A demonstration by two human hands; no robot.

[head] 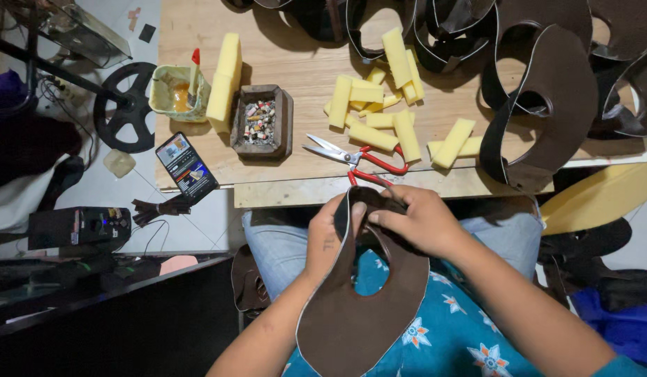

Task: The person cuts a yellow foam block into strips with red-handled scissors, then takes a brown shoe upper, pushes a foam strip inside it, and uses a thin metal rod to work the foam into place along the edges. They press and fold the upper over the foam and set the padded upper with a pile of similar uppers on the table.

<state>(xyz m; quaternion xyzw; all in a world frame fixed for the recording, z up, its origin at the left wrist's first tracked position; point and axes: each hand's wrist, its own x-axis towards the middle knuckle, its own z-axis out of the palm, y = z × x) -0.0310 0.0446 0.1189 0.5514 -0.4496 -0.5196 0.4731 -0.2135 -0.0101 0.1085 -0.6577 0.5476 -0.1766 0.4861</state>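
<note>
Over my lap I hold a dark brown leather piece (358, 314) with a pale edge and an oval hole. My left hand (330, 234) grips its left upper edge, thumb on top. My right hand (417, 220) pinches the top of the piece from the right, fingers curled over the edge. Just beyond my hands, red-handled scissors (355, 159) lie open on the wooden table (281, 185). Several yellow foam blocks (379, 105) lie scattered behind the scissors.
A stack of similar brown leather pieces (547, 98) fills the table's right and far side. A small wooden box (262, 122) of bits, a glue cup with a brush (175, 89) and a phone (186, 167) sit at the left. A black speaker (79, 227) stands on the floor.
</note>
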